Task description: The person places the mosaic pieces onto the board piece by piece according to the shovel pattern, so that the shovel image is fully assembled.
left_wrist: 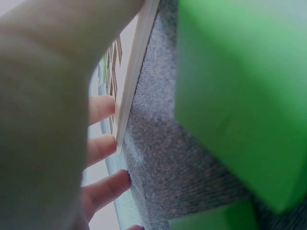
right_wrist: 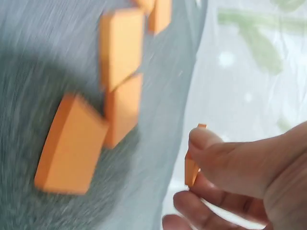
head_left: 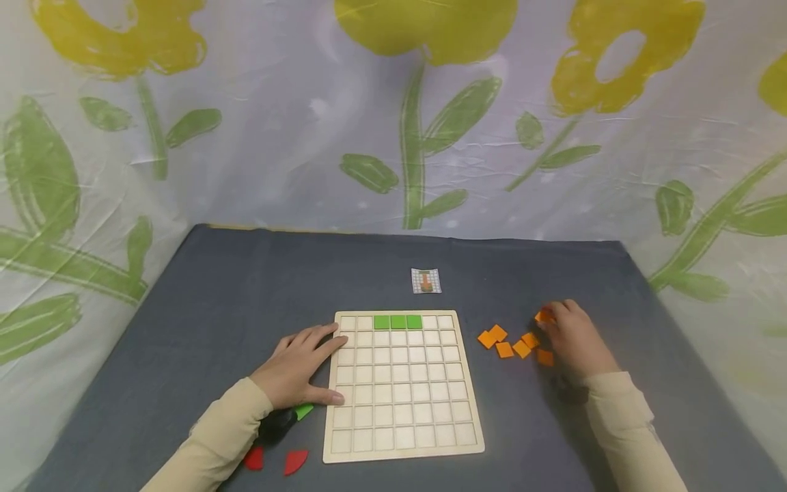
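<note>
A pale wooden grid board (head_left: 402,414) lies flat on the dark cloth, with a short row of green square tiles (head_left: 398,322) in its top row. My left hand (head_left: 295,369) rests at the board's left edge, fingers spread and thumb on the rim. To the right of the board, my right hand (head_left: 576,342) pinches an orange square tile (right_wrist: 192,167) between thumb and fingers, raised off the cloth in the right wrist view. Several loose orange tiles (head_left: 505,350) lie between that hand and the board, some touching each other.
Behind the board lies a small printed card (head_left: 426,281) with a grid picture. Red quarter-round pieces (head_left: 296,462) and a green piece (head_left: 304,411) lie near my left wrist, partly hidden by it. A flower-painted curtain (head_left: 277,137) stands at the table's back edge.
</note>
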A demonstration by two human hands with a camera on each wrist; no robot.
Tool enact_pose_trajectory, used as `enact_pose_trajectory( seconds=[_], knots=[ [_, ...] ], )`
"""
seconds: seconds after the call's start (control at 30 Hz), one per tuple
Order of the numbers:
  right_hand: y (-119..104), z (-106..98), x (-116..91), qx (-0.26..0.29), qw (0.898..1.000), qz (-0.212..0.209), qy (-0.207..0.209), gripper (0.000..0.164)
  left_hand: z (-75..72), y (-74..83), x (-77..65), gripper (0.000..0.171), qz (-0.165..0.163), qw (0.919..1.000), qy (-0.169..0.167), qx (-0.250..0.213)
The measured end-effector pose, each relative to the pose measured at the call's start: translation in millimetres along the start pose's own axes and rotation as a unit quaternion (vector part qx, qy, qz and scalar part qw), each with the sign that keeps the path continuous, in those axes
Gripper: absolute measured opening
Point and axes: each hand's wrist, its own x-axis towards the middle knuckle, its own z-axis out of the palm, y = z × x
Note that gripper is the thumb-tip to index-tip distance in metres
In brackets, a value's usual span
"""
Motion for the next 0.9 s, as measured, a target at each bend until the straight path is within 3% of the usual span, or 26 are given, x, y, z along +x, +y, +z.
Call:
enact_pose_trajectory(
  seconds=[0.17, 0.47, 0.7, 0.9],
  knots=[
    [-27, 2, 5, -0.016, 0.995, -0.095, 0.022, 0.023, -1.8, 2.6, 1.6, 0.09, -0.001, 1.0, 0.001, 0.007],
    [-91, 24, 21, -0.038, 0.966, -0.254, 0.018, 0.031, -1.5, 2.6, 0.7, 0.089, -0.001, 1.0, -0.002, 0.006],
    [-129, 39, 34, -0.046, 0.947, -0.318, 0.023, 0.028, -0.2, 1.0, 0.1, 0.089, 0.001, 1.0, 0.0, 0.004],
    [-145, 48, 44, -0.03, 0.938, -0.345, 0.021, 0.018, -0.6, 0.0, -2.0, 0.089, 0.0, 1.0, -0.001, -0.002]
  ],
)
